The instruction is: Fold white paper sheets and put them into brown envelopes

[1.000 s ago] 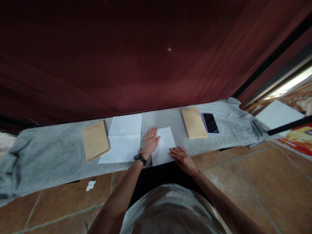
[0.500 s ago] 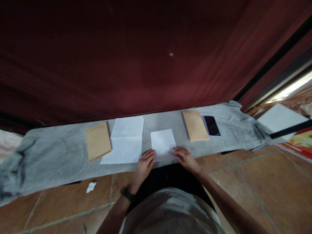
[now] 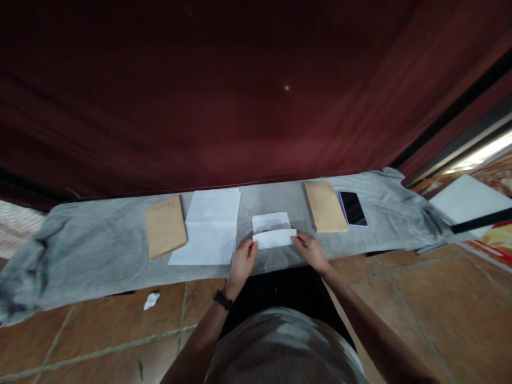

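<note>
A white sheet of paper (image 3: 274, 239) lies in front of me with its near part bent up and over towards the far part. My left hand (image 3: 243, 260) pinches the left end of the bent edge between thumb and fingers. At the right end, my right hand (image 3: 311, 250) grips the same edge. Left of it are larger white sheets (image 3: 212, 240) with a crease across them. Beside those sheets sits a stack of brown envelopes (image 3: 165, 226). Another brown envelope stack (image 3: 326, 207) lies beyond my right hand.
A phone with a pale purple case (image 3: 353, 208) lies right of the envelopes. Grey cloth (image 3: 100, 240) covers the narrow bench. A dark red curtain (image 3: 240, 106) hangs behind it. A scrap of white paper (image 3: 151, 301) is on the tiled floor (image 3: 120, 325).
The near part of the sheet, flat before, is now lifted and folded over away from me. Both hands have closed on its edge. The view has shifted slightly.
</note>
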Available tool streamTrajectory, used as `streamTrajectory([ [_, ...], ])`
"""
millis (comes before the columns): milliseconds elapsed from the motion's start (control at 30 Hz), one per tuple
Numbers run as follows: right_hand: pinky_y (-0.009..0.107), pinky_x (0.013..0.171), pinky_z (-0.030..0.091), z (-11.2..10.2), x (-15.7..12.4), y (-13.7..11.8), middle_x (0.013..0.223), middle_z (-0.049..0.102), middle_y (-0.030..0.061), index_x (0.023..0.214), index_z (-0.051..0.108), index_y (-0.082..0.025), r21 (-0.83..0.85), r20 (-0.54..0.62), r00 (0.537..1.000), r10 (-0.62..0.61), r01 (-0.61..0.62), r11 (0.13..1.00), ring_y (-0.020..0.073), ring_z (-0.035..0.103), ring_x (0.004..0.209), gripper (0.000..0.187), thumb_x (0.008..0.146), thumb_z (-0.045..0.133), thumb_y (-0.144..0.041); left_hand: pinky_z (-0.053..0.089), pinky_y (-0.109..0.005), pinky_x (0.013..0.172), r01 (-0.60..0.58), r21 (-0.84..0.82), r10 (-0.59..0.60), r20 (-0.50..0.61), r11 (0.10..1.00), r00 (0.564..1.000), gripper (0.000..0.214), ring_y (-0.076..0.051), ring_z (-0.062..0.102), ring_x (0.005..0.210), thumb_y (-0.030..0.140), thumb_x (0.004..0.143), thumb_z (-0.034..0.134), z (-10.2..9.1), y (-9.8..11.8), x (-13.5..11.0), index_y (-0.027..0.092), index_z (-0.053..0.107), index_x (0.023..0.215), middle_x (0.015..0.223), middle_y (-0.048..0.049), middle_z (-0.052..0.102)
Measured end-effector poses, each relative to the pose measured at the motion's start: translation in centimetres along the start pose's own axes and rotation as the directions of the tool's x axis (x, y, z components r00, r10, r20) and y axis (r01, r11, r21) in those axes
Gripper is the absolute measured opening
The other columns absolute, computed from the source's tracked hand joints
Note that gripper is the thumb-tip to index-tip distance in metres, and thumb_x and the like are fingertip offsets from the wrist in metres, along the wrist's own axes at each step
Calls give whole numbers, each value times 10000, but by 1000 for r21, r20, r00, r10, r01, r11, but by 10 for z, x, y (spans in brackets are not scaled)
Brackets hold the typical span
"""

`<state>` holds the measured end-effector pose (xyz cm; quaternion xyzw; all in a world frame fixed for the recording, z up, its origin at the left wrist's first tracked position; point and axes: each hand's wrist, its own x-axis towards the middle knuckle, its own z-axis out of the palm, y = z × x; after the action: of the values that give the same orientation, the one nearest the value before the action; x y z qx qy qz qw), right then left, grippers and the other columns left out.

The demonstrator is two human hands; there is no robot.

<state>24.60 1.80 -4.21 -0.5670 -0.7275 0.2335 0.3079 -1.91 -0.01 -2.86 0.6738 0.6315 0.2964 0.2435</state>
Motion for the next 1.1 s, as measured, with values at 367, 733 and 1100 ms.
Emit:
streamTrajectory([
  [367,267,668,517,15,45,-10,830,772,73,1083,690,-216,-363,-76,980,184,-199,910,218,739,745,305,1023,449,-394,427,-246,661,202,318,-191,-66,926,979,280,-178,699,783,325,1024,437,2,25,47,204,689,1022,877,-63,755],
  [733,448,921,476,36,60,-9,768,741,136,1104,637,-182,-455,-195,978,78,-160,876,276,717,810,293,1031,406,-347,509,-305,714,252,546,-253,-75,799,965,382,-246,736,822,366,1035,361,11,35,68,171,685,1084,879,-135,760],
  [1100,485,1138,342,38,48,-26,1534,464,129,1474,434,-188,-380,-45,986,-159,131,916,287,420,1404,458,1035,409,-315,524,-315,712,174,597,-186,-41,783,982,403,-257,746,830,340,1048,313,15,33,70,143,644,1166,845,-144,756],
])
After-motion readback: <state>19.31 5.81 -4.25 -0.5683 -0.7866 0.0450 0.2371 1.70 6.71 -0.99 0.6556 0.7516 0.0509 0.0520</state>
